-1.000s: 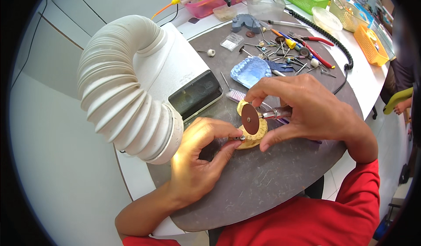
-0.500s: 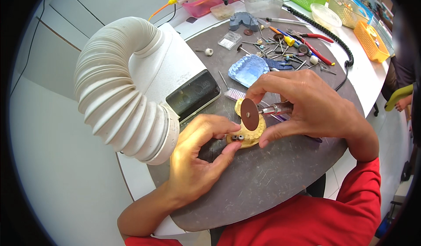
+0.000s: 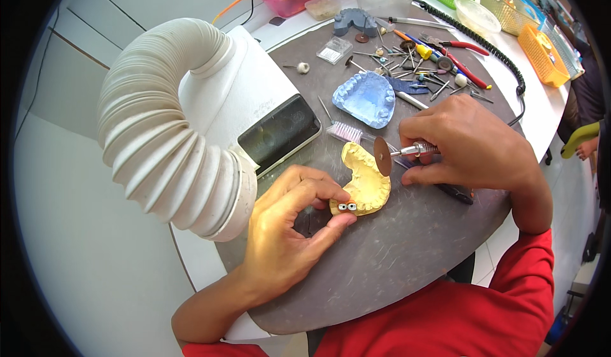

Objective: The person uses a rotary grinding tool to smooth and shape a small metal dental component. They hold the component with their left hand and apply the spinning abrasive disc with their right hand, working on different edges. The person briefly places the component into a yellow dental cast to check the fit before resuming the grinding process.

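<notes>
My left hand [image 3: 286, 223] is closed in a pinch, thumb and index finger on a small joined pair of dental crowns [image 3: 347, 207]. Two pale-rimmed round openings show on the pair. It is right in front of the yellow dental cast [image 3: 377, 194], which lies on the tabletop; I cannot tell if they touch. My right hand [image 3: 471, 143] grips a metal rotary handpiece [image 3: 421, 149]. A brown cutting disc [image 3: 382, 157] is fitted at its tip, over the cast's right edge. Behind the cast lies a blue dental cast [image 3: 364, 100], with a brush [image 3: 345, 132] between them.
A white ribbed hose [image 3: 146, 128] arches at the left beside a phone [image 3: 280, 134]. Several burs and polishing tips [image 3: 407, 64] lie scattered at the back, with red-handled pliers [image 3: 468, 46] and a grey cast [image 3: 355, 21]. Plastic baskets [image 3: 541, 54] stand at the far right.
My right hand has drawn the handpiece and disc to the right, uncovering the yellow and blue casts. The crowns have been turned slightly in my left fingers, so their openings show brighter.
</notes>
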`<state>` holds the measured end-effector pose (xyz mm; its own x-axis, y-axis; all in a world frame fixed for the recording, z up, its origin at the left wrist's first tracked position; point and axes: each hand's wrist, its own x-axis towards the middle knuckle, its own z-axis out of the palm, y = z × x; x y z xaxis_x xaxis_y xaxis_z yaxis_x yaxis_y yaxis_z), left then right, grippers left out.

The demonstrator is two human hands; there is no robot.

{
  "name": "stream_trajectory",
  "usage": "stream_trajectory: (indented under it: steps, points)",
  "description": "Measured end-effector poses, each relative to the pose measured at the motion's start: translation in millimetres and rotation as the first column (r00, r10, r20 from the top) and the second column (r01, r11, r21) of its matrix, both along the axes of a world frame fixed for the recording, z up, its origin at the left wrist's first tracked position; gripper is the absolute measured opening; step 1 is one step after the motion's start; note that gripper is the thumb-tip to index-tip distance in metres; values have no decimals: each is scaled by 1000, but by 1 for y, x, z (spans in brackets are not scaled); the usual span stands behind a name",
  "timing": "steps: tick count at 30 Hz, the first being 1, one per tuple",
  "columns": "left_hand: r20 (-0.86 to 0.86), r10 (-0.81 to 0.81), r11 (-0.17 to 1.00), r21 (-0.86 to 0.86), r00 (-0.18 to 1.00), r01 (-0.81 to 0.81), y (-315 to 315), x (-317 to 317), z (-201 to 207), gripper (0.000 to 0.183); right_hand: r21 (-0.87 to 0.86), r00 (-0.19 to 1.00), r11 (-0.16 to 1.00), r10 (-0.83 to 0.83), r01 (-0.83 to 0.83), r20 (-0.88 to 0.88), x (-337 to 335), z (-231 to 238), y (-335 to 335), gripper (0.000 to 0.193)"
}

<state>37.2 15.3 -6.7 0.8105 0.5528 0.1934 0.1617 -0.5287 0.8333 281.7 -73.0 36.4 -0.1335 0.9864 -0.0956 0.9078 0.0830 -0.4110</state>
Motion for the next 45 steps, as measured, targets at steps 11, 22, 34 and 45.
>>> stream_trajectory:
  steps: [11, 22, 34, 45]
  points:
    - [25, -2, 997, 74, 1000, 0, -6, -2, -8, 30, 441, 996, 897, -63, 32, 55, 4, -19, 3, 33]
    - [30, 3, 998, 58, 1000, -5, -8, 1, -5, 31, 253, 981, 953, 187, -169, -49, -14, -23, -5, 79]
    - [43, -15, 993, 115, 999, 10, -9, -3, -6, 30, 283, 969, 942, 220, -182, -110, -16, -28, 0, 80]
    - [29, -19, 992, 128, 999, 15, -10, 0, -5, 22, 248, 978, 955, 189, -162, -90, -18, -27, -3, 83]
